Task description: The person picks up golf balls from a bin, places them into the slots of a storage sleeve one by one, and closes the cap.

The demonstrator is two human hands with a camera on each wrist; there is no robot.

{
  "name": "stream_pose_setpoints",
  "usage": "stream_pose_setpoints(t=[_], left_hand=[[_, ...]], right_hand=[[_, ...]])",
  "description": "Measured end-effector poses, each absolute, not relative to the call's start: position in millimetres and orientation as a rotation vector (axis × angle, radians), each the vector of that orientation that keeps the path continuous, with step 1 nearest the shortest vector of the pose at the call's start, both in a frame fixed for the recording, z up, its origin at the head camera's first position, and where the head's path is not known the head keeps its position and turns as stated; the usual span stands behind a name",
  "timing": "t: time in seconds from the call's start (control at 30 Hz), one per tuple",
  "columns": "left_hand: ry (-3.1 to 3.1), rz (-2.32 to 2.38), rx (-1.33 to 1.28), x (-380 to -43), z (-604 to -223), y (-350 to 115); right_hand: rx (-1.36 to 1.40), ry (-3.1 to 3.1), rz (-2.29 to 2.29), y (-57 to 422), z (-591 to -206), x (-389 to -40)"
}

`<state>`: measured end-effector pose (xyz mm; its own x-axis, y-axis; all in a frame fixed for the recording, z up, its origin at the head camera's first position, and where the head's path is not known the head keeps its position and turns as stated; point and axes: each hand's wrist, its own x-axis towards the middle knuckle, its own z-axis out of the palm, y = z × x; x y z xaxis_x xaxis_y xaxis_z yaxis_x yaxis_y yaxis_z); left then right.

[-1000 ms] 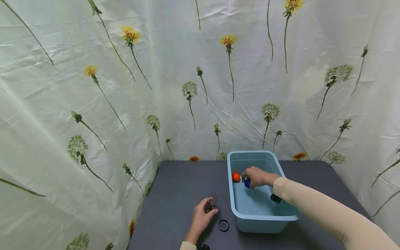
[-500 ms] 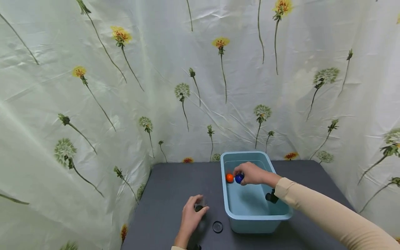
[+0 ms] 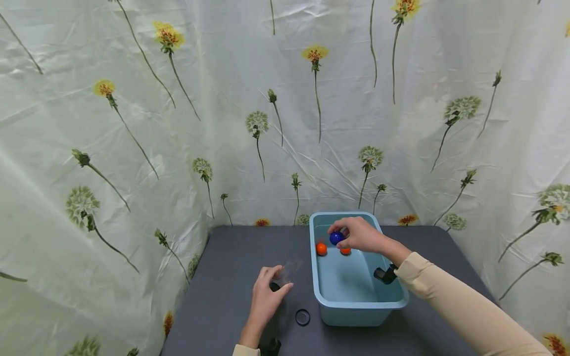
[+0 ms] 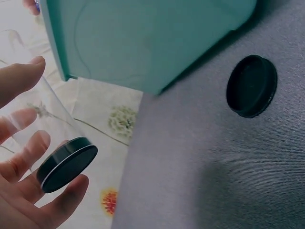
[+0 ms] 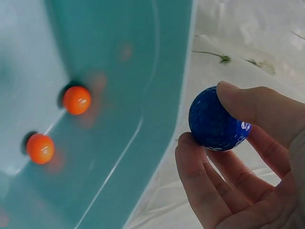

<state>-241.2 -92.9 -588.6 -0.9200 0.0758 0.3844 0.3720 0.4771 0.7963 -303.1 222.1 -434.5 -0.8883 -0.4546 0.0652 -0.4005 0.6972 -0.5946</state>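
My right hand [image 3: 362,234] pinches a dark blue golf ball [image 5: 218,118] between thumb and fingertips, up over the far part of a light blue plastic bin [image 3: 352,305]. Two orange balls [image 5: 77,100] lie on the bin's floor below. To the left of the bin, my left hand [image 3: 263,296] holds a clear cylindrical tube [image 4: 56,114], thumb on one side and fingers on the other. The tube is tilted, and a black cap [image 4: 69,164] covers its lower end. No ball shows inside the tube.
A round black lid [image 3: 302,317] lies on the dark grey table [image 3: 254,252] between my left hand and the bin. Behind the table hangs a pale curtain [image 3: 213,123] with a dandelion print. Black camera mounts sit on both wrists.
My right hand has lifted the blue golf ball from inside the bin, uncovering the second orange ball. My left hand still holds the tube, whose clear end now shows more.
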Motion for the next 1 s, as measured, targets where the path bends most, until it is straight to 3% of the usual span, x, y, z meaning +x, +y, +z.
stream_pose_setpoints(t=[1.0], left_hand=[[-2.382,-1.390,-0.531,-221.3,-557.6,-84.4]], right_hand=[[-0.872,2.670,-1.265,181.2,-452.8,-252.4]])
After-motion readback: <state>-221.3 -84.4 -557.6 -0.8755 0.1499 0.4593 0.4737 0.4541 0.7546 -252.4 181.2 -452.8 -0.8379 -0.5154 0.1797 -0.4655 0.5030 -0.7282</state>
